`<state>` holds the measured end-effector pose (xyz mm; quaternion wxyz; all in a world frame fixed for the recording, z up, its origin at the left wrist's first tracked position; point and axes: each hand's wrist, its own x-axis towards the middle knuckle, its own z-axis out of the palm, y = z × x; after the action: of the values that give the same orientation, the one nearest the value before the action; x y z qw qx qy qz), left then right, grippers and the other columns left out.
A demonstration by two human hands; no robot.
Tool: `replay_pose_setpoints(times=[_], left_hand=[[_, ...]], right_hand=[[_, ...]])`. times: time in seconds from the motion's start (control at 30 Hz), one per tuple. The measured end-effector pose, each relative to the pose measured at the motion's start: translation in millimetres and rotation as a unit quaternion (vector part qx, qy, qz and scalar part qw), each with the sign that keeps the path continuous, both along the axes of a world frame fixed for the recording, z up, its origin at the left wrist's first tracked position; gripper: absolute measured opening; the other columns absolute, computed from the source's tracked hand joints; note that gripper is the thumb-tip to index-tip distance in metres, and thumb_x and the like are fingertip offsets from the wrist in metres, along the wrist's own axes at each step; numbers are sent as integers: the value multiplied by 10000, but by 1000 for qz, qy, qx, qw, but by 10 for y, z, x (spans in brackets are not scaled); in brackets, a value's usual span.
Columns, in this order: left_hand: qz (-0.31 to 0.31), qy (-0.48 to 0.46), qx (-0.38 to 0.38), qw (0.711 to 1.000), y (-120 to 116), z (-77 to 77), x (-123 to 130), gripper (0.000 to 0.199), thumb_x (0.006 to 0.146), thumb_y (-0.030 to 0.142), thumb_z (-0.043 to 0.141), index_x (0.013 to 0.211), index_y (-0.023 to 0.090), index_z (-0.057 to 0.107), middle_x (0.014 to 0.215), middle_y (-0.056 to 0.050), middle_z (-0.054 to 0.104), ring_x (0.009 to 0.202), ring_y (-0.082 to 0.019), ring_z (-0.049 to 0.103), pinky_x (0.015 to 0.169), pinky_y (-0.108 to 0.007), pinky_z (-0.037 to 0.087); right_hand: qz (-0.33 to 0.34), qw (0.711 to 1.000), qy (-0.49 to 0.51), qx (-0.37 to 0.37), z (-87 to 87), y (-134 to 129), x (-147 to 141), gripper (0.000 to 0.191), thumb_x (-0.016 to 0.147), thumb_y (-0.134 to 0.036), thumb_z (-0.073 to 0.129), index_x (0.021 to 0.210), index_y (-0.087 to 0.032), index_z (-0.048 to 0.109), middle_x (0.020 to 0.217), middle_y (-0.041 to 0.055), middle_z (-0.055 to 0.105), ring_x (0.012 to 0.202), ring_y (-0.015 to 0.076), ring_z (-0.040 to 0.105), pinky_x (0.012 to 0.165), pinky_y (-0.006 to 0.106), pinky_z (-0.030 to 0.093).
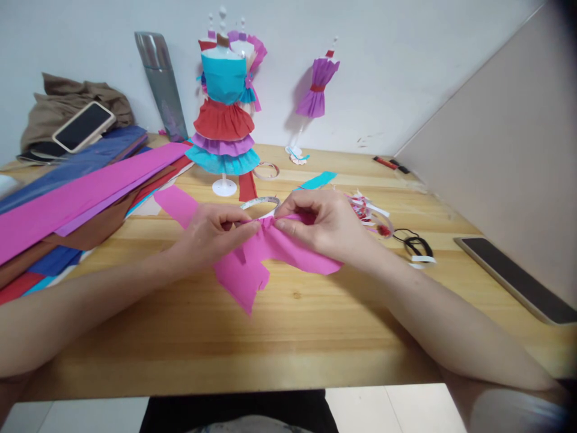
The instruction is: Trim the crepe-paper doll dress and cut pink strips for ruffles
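Note:
Pink crepe paper (297, 251) hangs between my two hands, its top edge bunched into small folds at the middle. My left hand (216, 233) pinches that edge between thumb and fingers. Close beside it, my right hand (322, 225) pinches the gathered part from the right. A pointed flap of pink paper (241, 282) hangs lower left, over the wooden table (288, 343). Just behind the fingertips lies a roll of tape (260, 202). Farther back stands a small dress form with a turquoise top (224, 78) and red, purple and turquoise ruffles.
Folded coloured paper (103, 192) covers the left side, near a phone (84, 126) and a grey bottle (162, 87). A purple-dressed form (318, 90) stands at the back. Paper scraps (365, 210), a black cord (417, 245) and a dark flat device (518, 279) lie right.

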<state>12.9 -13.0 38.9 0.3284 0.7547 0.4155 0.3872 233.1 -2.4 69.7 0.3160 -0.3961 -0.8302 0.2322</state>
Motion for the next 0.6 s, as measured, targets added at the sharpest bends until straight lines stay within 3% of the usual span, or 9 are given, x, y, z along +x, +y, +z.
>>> replay_pose_setpoints(times=[0.6], left_hand=[[-3, 5, 3, 1000, -28, 24, 27, 308, 879, 356, 633, 641, 163, 667, 533, 21, 510, 518, -88, 410, 472, -232, 267]], right_hand=[[-31, 999, 18, 9, -32, 26, -30, 156, 759, -161, 696, 731, -222, 555, 658, -12, 560, 655, 160, 522, 591, 290, 374]])
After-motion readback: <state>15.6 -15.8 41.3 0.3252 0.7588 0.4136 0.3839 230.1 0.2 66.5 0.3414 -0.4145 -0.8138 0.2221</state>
